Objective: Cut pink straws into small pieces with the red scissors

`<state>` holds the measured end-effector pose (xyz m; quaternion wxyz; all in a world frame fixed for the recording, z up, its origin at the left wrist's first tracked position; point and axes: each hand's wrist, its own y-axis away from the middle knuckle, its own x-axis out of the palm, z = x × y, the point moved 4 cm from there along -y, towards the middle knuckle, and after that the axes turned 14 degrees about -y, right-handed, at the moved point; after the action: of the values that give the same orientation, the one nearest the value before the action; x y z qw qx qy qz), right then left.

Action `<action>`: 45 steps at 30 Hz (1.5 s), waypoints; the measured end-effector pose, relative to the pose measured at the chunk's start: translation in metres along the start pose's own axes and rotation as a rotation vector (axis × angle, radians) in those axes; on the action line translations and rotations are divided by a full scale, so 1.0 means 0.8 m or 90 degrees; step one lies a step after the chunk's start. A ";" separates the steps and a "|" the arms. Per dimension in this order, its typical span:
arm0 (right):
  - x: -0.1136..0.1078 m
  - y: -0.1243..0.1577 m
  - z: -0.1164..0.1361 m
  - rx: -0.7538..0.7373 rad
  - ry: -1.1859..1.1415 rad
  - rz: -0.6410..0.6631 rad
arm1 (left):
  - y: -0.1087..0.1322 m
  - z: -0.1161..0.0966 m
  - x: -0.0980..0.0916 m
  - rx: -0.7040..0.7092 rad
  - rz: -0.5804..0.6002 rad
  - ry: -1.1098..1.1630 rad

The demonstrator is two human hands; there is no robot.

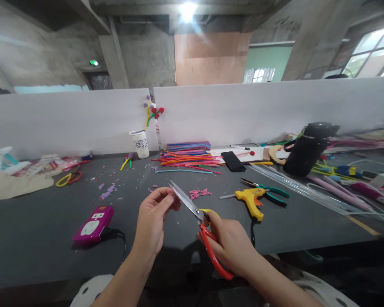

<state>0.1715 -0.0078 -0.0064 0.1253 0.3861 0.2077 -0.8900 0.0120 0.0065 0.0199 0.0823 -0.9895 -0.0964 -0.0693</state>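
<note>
My right hand (228,243) grips a pair of scissors (192,207) by its red and yellow handles, with the blades pointing up and left. Just left of the blade tips is my left hand (155,213), its thumb and fingers pinched together; whatever they hold is too small to make out. Behind the scissors, small pink pieces (195,194) lie on the dark table (141,275). Several pipe cleaners (188,158), mostly orange, red, pink and blue, are heaped farther back.
A yellow glue gun (251,200), green-handled pliers (273,189), a phone (233,161) and a black flask (309,149) stand or lie to the right. Leftward are a magenta device (94,226) with a cable, purple scraps (108,192), another pair of scissors (68,179) and a white cup (140,145).
</note>
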 end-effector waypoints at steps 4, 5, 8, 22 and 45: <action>-0.003 -0.005 -0.007 0.040 -0.062 -0.022 | -0.007 0.006 -0.001 -0.004 0.023 -0.080; -0.007 -0.008 -0.012 0.057 -0.077 -0.037 | -0.011 0.009 0.000 0.000 0.036 -0.130; -0.019 -0.019 -0.032 0.101 -0.091 -0.097 | -0.023 0.026 0.004 0.027 0.093 -0.322; -0.028 -0.056 -0.070 0.146 -0.062 -0.181 | -0.074 0.057 -0.009 0.124 0.098 -0.695; -0.028 -0.048 -0.069 0.166 0.090 -0.124 | -0.093 0.077 -0.031 0.125 0.052 -0.906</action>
<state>0.2071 0.0534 -0.0131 -0.0274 0.4387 0.1348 -0.8880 -0.0197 0.0845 -0.0327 0.0908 -0.7855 -0.0952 0.6048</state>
